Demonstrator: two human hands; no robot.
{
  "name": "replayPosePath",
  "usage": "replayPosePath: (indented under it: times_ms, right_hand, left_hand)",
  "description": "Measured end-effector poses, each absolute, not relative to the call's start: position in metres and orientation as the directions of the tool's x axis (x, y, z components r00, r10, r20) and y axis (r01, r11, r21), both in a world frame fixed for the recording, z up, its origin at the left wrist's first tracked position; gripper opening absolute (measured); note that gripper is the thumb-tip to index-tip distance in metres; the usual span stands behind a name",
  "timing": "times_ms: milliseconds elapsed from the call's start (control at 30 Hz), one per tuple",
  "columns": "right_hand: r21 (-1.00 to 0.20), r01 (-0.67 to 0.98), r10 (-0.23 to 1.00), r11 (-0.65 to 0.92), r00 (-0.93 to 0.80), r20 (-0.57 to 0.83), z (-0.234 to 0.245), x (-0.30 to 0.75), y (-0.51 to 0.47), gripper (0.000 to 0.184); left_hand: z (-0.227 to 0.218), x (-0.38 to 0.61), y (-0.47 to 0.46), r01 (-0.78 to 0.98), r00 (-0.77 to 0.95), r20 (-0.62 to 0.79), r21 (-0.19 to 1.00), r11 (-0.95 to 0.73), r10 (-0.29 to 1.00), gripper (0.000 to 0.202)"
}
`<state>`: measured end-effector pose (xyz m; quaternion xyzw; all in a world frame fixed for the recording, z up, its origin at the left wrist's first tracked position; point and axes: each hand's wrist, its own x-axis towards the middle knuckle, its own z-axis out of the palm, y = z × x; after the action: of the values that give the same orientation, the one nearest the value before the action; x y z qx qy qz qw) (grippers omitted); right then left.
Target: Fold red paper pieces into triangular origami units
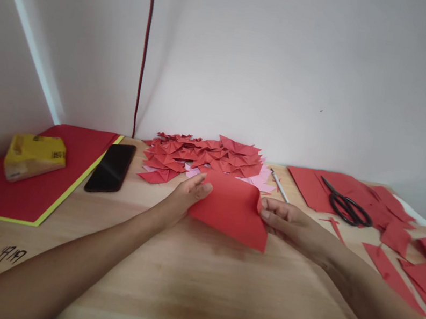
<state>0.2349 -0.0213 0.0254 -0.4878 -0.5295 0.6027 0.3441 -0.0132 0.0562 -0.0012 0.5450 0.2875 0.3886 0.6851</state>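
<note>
A sheet of red paper (233, 209) is held up over the middle of the wooden table, its right side bending slightly. My left hand (190, 194) grips its left edge, thumb on top and the other fingers partly hidden behind it. At the right edge, my right hand (286, 223) pinches the paper between thumb and fingers. Just beyond the sheet lies a pile of folded red paper pieces (205, 155), with some pink folded paper (261, 177) among them.
Black-handled scissors (346, 206) rest on red sheets (306, 189) at the right, near red offcuts (393, 277). A white pen (280, 186) lies behind my right hand. Left are a phone (111, 167), large red sheets (25, 204) and a yellow packet (36, 157). A wall stands behind the table (190, 297).
</note>
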Motion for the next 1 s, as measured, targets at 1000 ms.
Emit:
replayPosePath:
  times_ms: [1000]
  right_hand:
    - [-0.951,0.266,0.966,-0.155,-0.16,-0.202,0.007,0.243,0.003,0.047]
  left_hand:
    - [-0.004,-0.011,0.054,-0.199,0.533,-0.045,0.964,0.177,0.845,0.037]
